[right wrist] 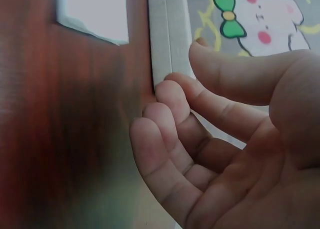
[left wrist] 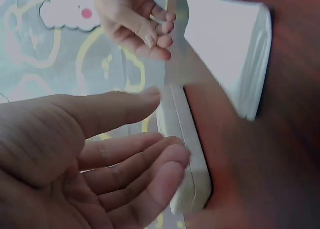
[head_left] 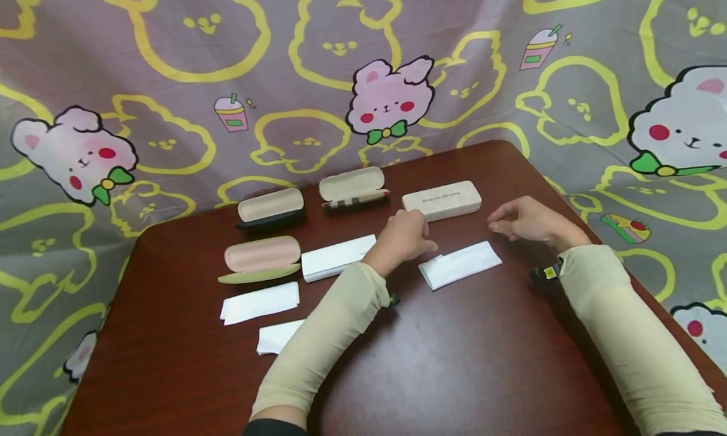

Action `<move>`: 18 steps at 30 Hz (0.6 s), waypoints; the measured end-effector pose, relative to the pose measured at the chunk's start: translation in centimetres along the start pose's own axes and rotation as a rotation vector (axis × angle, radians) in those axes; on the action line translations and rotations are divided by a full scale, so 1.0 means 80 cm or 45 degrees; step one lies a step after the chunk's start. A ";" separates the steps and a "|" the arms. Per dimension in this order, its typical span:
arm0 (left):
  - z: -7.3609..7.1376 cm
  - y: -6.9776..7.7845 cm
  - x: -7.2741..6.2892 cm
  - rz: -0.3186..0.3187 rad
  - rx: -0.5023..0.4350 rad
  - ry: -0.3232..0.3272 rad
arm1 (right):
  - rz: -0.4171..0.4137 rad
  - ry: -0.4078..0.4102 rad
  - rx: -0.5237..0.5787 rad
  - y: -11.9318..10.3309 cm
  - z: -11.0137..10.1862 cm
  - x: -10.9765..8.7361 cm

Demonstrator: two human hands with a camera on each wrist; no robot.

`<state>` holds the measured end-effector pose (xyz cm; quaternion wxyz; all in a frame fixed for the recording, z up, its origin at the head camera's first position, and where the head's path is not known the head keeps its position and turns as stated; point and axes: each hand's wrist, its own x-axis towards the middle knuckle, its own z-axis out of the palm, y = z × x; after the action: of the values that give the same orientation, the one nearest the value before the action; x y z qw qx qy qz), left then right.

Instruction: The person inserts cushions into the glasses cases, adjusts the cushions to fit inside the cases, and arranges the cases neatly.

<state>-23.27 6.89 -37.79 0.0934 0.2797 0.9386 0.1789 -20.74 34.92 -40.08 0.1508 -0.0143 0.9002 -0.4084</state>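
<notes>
A closed cream glasses case (head_left: 449,199) with dark lettering lies toward the back right of the table, and a folded white cloth (head_left: 461,264) lies in front of it. My left hand (head_left: 403,237) is at the case's left end, fingers loosely bent. In the left wrist view a gap shows between thumb and fingers with nothing in it; whether the fingertips touch the case (left wrist: 186,154) cannot be told. Off the case's right end hovers my right hand (head_left: 528,220), fingers relaxed and slightly curved, holding nothing in the right wrist view.
On the left stand three opened glasses cases: black (head_left: 271,207), patterned (head_left: 353,187) and yellow-green with pink lining (head_left: 261,258). A white closed case (head_left: 335,259) lies partly behind my left arm. Two more folded cloths (head_left: 260,302) lie nearer. A cartoon-print curtain (head_left: 318,57) borders the table (head_left: 454,360).
</notes>
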 end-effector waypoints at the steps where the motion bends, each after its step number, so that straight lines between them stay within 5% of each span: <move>1: 0.003 0.003 -0.002 0.015 0.020 -0.033 | -0.008 -0.015 -0.010 0.000 0.002 -0.003; 10: 0.028 0.015 -0.010 0.034 0.196 -0.219 | -0.076 -0.082 -0.084 0.006 0.022 -0.018; 18: 0.035 0.010 -0.008 -0.031 0.219 -0.215 | -0.140 0.003 -0.217 0.003 0.034 -0.017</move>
<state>-21.57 7.93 -40.00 0.1498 0.2891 0.9427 0.0722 -18.61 33.33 -41.58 0.1252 -0.0761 0.9297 -0.3380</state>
